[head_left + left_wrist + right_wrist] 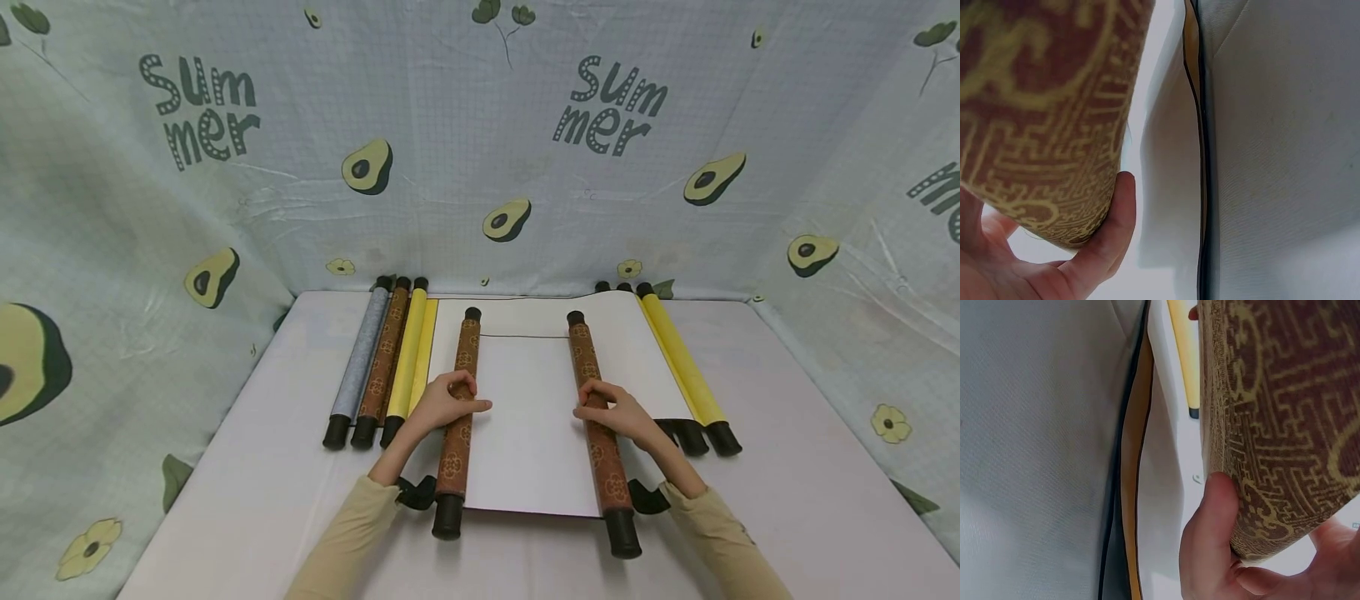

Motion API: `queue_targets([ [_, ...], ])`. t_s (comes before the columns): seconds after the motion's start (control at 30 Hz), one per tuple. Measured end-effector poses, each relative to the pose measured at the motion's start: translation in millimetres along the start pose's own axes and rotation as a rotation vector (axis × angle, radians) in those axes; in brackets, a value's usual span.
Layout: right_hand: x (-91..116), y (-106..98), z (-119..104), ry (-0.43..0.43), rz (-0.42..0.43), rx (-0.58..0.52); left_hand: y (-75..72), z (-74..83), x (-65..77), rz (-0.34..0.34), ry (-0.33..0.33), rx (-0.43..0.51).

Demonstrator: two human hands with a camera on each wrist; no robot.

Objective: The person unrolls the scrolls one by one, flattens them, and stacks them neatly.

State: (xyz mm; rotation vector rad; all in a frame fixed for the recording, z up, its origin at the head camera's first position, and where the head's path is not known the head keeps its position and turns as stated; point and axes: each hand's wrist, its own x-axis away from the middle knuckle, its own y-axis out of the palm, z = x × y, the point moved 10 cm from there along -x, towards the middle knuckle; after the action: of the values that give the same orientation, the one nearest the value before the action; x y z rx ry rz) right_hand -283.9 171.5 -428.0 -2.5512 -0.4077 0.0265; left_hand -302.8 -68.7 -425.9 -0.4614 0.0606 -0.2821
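Note:
A brown scroll with gold patterns lies partly unrolled, its white sheet (534, 425) stretching between two rolls. My left hand (442, 404) grips the left roll (454, 458) near its middle, thumb on the inner side. Opposite it, the right roll (606, 467) is held by my right hand (619, 412), fingers curled over it. Both rolls end in black knobs. In the left wrist view the patterned roll (1041, 125) fills the upper left, with the thumb (1116, 219) along its edge. The right wrist view has the other roll (1291, 425) resting in the hand.
Under the brown scroll lies a wider white sheet (630, 333) with yellow rolls (678, 362) at its right. Grey (362, 354), brown (386, 354) and yellow (407, 358) rolls lie side by side at the left. Black ribbons (417, 493) stick out beside the near ends. A printed cloth (465, 108) hangs behind.

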Motion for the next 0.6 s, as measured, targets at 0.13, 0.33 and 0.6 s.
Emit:
queue_targets([
  [0.13, -0.7, 0.5, 2.1, -0.025, 0.005, 0.021, 1.0, 0.6, -0.8, -0.010, 0.017, -0.014],
  [0.33, 0.6, -0.6, -1.3, -0.049, 0.014, 0.035, 0.2, 2.3, -1.1, 0.001, 0.030, -0.067],
  [0.6, 2.1, -6.2, 1.8, -0.058, 0.022, 0.055, -1.3, 3.3, -0.4, 0.002, 0.059, -0.057],
])
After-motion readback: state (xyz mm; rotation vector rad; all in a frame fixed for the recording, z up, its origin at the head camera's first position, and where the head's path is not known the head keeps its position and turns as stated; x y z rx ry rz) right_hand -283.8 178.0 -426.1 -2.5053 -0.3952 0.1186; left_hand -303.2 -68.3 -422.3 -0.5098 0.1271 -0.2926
